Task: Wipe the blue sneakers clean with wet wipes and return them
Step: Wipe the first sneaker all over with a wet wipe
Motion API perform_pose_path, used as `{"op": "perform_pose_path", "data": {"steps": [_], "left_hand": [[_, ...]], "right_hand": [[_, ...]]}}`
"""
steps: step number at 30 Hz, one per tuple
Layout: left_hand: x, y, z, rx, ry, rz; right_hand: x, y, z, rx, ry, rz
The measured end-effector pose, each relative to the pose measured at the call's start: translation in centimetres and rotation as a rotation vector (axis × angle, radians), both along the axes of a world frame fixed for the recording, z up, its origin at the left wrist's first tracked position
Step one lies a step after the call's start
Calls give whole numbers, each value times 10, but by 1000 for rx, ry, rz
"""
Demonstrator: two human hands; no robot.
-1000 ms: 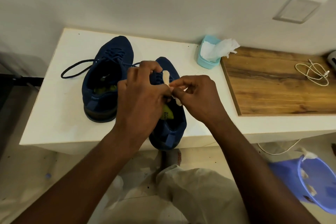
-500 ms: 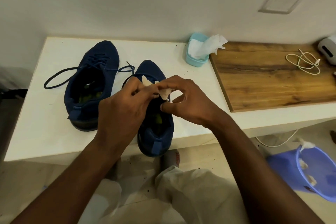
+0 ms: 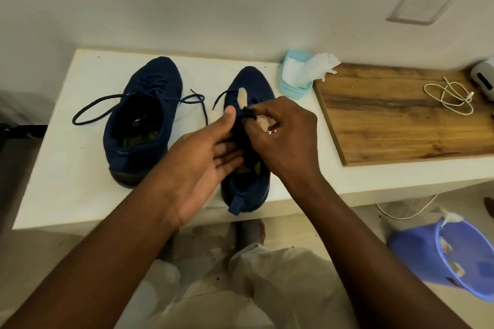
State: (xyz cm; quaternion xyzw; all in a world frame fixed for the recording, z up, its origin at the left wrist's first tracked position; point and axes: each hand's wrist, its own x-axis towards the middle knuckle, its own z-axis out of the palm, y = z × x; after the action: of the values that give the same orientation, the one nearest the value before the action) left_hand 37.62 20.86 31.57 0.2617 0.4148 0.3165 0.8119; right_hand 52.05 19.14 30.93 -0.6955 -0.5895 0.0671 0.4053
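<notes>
Left hand [image 3: 199, 160] now flat, no grip

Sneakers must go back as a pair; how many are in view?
2. Left sneaker stands free on the counter; right sneaker beside it, touched by left hand and right hand.

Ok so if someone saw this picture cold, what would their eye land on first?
The two hands meeting over the nearer blue sneaker at mid-frame: the right hand pinches a crumpled wipe at its laced top, while the left hand lies open against its side. Next come the other sneaker beside it on the white table, laces loose, and the teal wipe pack by the wall.
</notes>
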Motion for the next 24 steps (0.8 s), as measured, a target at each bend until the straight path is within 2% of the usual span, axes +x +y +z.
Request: {"op": "perform_pose_path", "data": {"steps": [3,6,8,9,11,13,15,19,20,22,24], "left_hand": [[7,7,-7,-143,-165,97],[11,5,-19,-141,-147,206],[10,5,-23,-138,-163,223],[9,5,-24,-132,-177,225],[8,5,-25,-115,-206,223],[9,5,-25,-107,-236,216],[11,4,-25,-105,-266,212],[14,3,-26,-69,-265,210],[14,2,-26,-69,-267,218],[13,0,-27,-84,-285,228],[13,-2,-27,-85,-287,229]], "right_hand": [[2,-7,1,-43,37,123],[9,-10,9,-211,91,324],[12,-13,16,-306,219,430],[13,-14,18,-294,315,422],[16,-12,21,-156,543,261],[19,-7,24,-17,636,83],[19,-4,23,14,502,32],[1,-8,12,-134,-151,232],[-3,-8,12,-192,-265,270],[-5,-9,20,-283,-316,353],[-1,-12,27,-292,-294,431]]}}
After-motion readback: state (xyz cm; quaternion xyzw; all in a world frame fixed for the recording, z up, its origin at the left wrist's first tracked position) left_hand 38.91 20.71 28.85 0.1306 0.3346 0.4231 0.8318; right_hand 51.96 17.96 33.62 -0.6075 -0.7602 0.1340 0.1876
